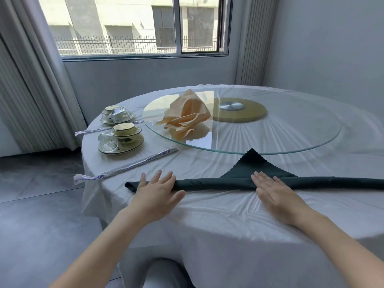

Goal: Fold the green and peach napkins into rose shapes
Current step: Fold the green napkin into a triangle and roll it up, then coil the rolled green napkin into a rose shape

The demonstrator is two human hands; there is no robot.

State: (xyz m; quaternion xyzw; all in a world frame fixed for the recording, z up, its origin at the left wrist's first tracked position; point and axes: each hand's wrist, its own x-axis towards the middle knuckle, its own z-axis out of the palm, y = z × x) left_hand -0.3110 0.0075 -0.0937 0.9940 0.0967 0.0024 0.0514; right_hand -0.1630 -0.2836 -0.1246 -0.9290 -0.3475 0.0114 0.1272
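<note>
Slippage is your main worry now. Your left hand and right hand both lie flat with straight fingers, pressing the dark green cloth napkin. It stretches as a long rolled band across the near side of the white tablecloth, its unrolled triangular tip pointing toward the round glass turntable. Neither hand grips anything. If you lift both palms together, the band will likely spring loose. If you push unevenly, one end may roll thicker and the rose could coil lopsided. The thin tablecloth could also bunch under your palms and drag the fold askew. The crumpled peach cloth napkin sits on the turntable, not yet shaped.
</note>
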